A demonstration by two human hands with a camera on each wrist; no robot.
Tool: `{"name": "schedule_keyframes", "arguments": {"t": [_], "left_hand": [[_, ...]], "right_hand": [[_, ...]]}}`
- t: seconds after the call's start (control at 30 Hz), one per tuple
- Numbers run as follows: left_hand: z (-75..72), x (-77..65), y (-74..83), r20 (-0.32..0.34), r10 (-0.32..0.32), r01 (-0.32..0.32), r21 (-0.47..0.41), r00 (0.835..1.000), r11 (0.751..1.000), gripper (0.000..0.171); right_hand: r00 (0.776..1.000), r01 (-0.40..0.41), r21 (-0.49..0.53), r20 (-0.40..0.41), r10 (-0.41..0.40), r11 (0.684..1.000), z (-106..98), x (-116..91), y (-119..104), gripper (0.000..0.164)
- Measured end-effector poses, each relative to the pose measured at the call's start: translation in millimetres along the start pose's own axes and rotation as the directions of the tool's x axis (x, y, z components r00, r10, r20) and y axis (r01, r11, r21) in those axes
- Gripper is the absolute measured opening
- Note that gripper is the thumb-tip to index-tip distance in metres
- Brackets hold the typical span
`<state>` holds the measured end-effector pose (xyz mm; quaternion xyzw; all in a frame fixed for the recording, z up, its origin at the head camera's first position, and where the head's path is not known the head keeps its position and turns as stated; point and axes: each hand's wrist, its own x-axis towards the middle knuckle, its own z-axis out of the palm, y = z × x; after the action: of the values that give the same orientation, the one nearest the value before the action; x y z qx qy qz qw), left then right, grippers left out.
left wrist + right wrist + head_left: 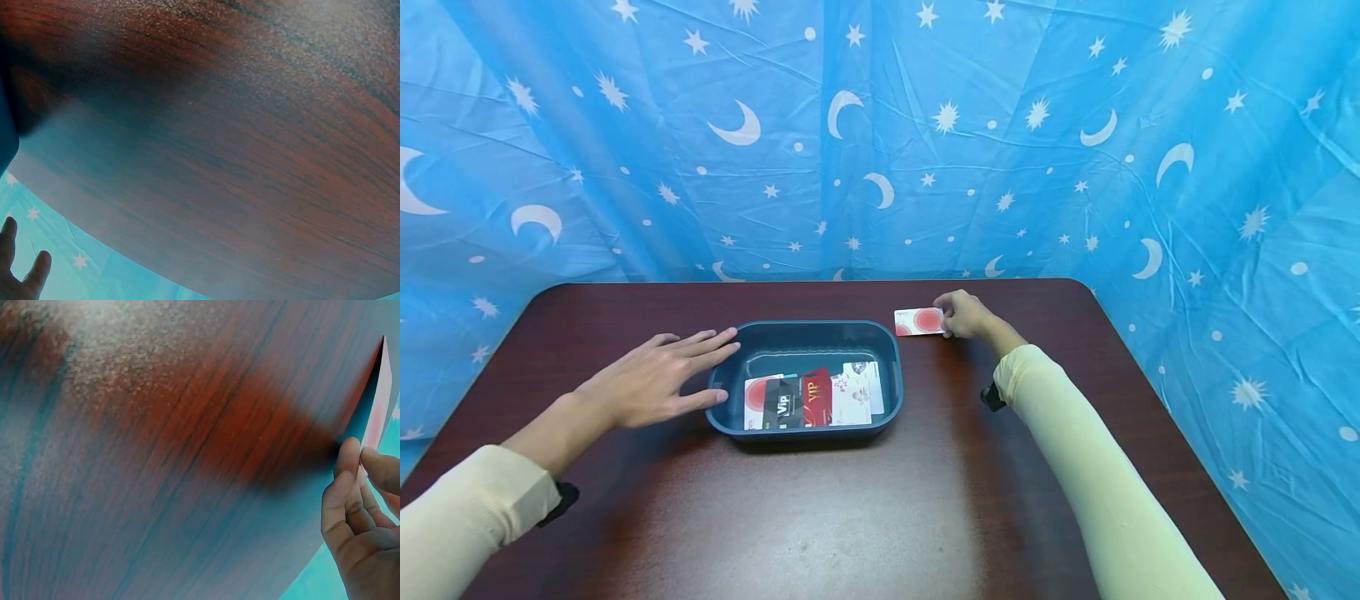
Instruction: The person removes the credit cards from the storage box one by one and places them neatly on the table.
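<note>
A white card with red circles (917, 322) is pinched at its right end by my right hand (966, 315), close to the tabletop. In the right wrist view the card (377, 403) shows nearly edge-on, tilted off the wood, between thumb and fingers. My left hand (658, 379) lies with fingers stretched out at the left rim of a dark blue tray (805, 327). Inside the tray are several cards: a white and red one (754, 408), a grey Vip card (784, 403), a red VIP card (817, 398) and a white patterned card (852, 396).
The dark brown wooden table (850, 517) has rounded far corners. Behind it and along its right side hangs a blue curtain (880, 150) with white moons and stars. Each wrist has a black band or device below it.
</note>
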<state>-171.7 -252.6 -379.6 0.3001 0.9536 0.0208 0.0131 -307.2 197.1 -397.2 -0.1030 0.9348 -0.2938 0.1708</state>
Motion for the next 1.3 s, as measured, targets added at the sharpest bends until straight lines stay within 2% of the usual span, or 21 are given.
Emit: {"name": "schedule_keyframes", "arguments": {"t": [0.5, 0.97, 1.3], "left_hand": [[-1.5, 0.4, 0.2, 0.010, -0.005, 0.005, 0.001, 1.000, 1.000, 0.076], [-0.7, 0.4, 1.2, 0.011, -0.003, 0.003, 0.001, 1.000, 1.000, 0.075], [-1.7, -0.5, 0.8, 0.017, -0.012, 0.012, -0.001, 1.000, 1.000, 0.075]], "right_hand": [[0.999, -0.025, -0.072, -0.033, 0.023, 0.997, 1.7, 1.8, -1.6, 0.048], [0.999, -0.037, -0.090, -0.042, 0.033, 0.995, 3.5, 3.6, 1.0, 0.045], [0.998, -0.025, -0.128, -0.063, 0.017, 0.991, 6.2, 6.1, 2.7, 0.043]]}}
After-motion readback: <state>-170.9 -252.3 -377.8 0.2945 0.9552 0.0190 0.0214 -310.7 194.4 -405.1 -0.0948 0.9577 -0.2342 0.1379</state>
